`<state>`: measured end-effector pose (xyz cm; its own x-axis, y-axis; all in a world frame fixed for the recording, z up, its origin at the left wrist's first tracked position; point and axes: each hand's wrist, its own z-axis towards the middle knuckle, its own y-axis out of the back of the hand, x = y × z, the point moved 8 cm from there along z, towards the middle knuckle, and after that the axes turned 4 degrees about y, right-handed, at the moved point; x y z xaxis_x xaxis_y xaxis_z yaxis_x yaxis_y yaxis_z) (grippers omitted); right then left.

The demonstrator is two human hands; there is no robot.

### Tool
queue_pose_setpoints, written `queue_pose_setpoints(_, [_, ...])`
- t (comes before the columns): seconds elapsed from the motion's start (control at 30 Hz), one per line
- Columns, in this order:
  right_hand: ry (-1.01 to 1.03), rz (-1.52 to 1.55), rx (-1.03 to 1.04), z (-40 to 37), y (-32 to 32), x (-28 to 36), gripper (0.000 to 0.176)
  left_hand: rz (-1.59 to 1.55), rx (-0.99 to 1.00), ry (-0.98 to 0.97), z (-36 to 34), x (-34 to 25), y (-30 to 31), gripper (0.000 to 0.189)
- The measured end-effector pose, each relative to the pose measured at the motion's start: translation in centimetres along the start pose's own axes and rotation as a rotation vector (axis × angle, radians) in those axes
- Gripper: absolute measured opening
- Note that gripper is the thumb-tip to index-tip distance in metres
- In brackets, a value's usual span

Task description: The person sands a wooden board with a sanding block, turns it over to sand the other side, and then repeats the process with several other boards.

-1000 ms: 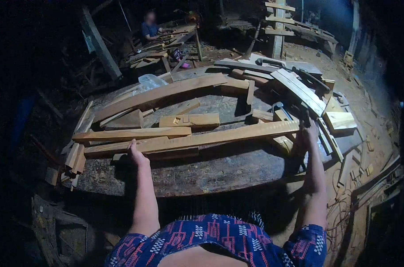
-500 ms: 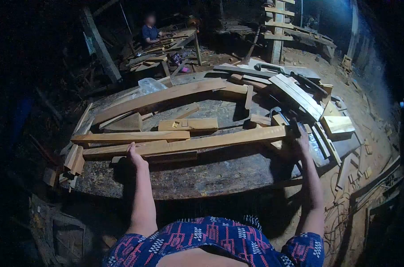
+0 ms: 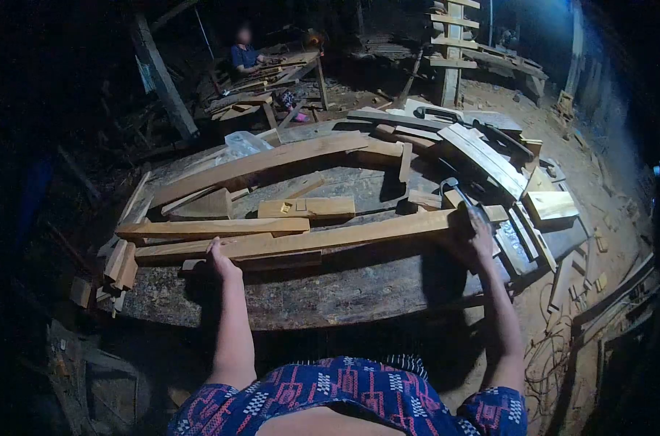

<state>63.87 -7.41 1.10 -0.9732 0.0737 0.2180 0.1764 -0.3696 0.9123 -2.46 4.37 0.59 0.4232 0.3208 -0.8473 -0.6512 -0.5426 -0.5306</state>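
Observation:
A long wooden beam [image 3: 359,234] lies across the near part of the workbench [image 3: 330,298], other lengths of wood beside and under its left part. My left hand [image 3: 222,260] is closed on the beam's left part, fingers over its upper edge. Toward the right end, my right hand [image 3: 481,243] is closed over a dark object at the beam's top; the hand hides most of it, so I cannot make out its kind. Just behind stands a curved metal piece [image 3: 448,187]. A short block with a cut mortise [image 3: 326,208] lies behind the beam.
A long curved timber [image 3: 257,168] and a clear plastic bag [image 3: 244,143] lie farther back. Pale planks [image 3: 486,156] and a squared block [image 3: 550,206] crowd the right side. Another person [image 3: 244,54] sits at a far table. Wood scraps and cables lie on the right floor.
My right hand has slid left along the beam with the dark object, uncovering the beam's right end. My left hand stays at nearly the same spot.

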Motion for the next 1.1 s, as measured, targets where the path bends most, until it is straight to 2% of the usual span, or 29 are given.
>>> queue_pose_setpoints(0.03, [0.096,-0.028,-0.094,-0.2,0.2,0.8,0.061,0.002,-0.002,-0.003,0.0,-0.1,0.0,0.028])
queue_pose_setpoints(0.07, [0.098,-0.025,-0.092,-0.3,2.1,1.9,0.061,-0.002,0.025,-0.011,0.0,-0.1,0.0,0.027])
queue_pose_setpoints(0.13, [0.078,0.258,-0.244,-0.4,7.6,2.7,0.050,-0.006,0.050,-0.020,-0.4,-0.4,-0.2,0.027])
queue_pose_setpoints(0.2, [-0.256,0.362,-0.260,-0.4,7.0,-4.2,0.045,-0.037,0.104,-0.018,-1.4,-1.1,-1.2,0.025])
queue_pose_setpoints(0.27, [-0.460,0.134,-0.314,-0.5,5.4,-9.3,0.046,-0.022,0.077,-0.011,0.8,0.5,0.1,0.025])
queue_pose_setpoints(0.3, [-0.400,0.029,-0.289,-0.3,5.1,-9.2,0.049,-0.002,0.048,-0.001,1.8,1.2,0.8,0.025])
queue_pose_setpoints(0.4, [-0.414,-0.058,-0.193,0.0,5.4,-6.6,0.052,0.013,0.056,-0.057,2.1,1.2,0.9,0.025])
queue_pose_setpoints(0.43, [-0.501,0.021,-0.151,-0.2,4.9,-5.7,0.054,0.012,0.055,-0.055,2.3,1.3,1.1,0.025])
queue_pose_setpoints(0.47, [-0.278,-0.005,-0.275,-0.3,5.2,-3.0,0.059,-0.009,0.071,-0.049,2.4,1.4,1.1,0.025])
queue_pose_setpoints(0.5, [-0.324,0.141,-0.048,-0.5,2.8,-2.6,0.068,-0.029,0.089,-0.043,2.5,1.5,1.1,0.026])
queue_pose_setpoints(0.53, [-0.157,0.078,0.095,-1.0,4.0,3.0,0.076,-0.024,0.092,-0.038,2.3,1.5,1.0,0.026])
queue_pose_setpoints(0.57, [-0.060,0.157,-0.082,-0.3,-1.1,1.0,0.076,0.007,0.077,-0.050,1.8,0.9,0.7,0.025])
queue_pose_setpoints(0.6, [-0.003,0.205,-0.025,-0.8,1.3,6.3,0.072,0.035,0.062,-0.064,1.4,0.4,0.5,0.025])
queue_pose_setpoints(0.67, [0.198,0.011,-0.080,-1.2,0.2,10.4,0.063,0.011,0.045,-0.017,0.6,0.3,0.1,0.025])
queue_pose_setpoints(0.73, [0.208,0.109,-0.121,-0.7,0.1,8.6,0.060,-0.015,0.022,0.027,0.7,0.4,0.4,0.025])
queue_pose_setpoints(0.77, [0.215,0.198,-0.157,-0.4,0.7,7.3,0.057,0.011,0.056,-0.034,1.1,0.3,0.4,0.026])
queue_pose_setpoints(0.8, [0.234,0.262,-0.318,0.1,2.5,5.9,0.057,0.039,0.091,-0.093,1.4,0.2,0.4,0.026])
queue_pose_setpoints(0.87, [0.120,0.319,-0.395,1.4,4.4,0.6,0.061,0.000,0.082,-0.075,1.0,0.2,0.2,0.024])
queue_pose_setpoints(0.9, [-0.112,0.222,-0.360,1.0,4.0,-3.3,0.056,-0.042,0.075,-0.059,0.8,0.2,0.0,0.022])
queue_pose_setpoints(0.93, [-0.356,0.256,-0.193,1.1,5.2,-3.8,0.051,-0.046,0.075,-0.060,0.5,0.0,-0.3,0.022])
queue_pose_setpoints(1.03, [-0.404,0.129,-0.217,1.2,3.8,-5.8,0.047,-0.037,0.043,-0.053,-0.5,-0.6,-0.5,0.018])
queue_pose_setpoints(1.1, [-0.347,-0.087,0.033,1.4,0.8,-5.8,0.055,0.009,0.058,-0.100,-1.0,-1.3,-0.9,0.015])
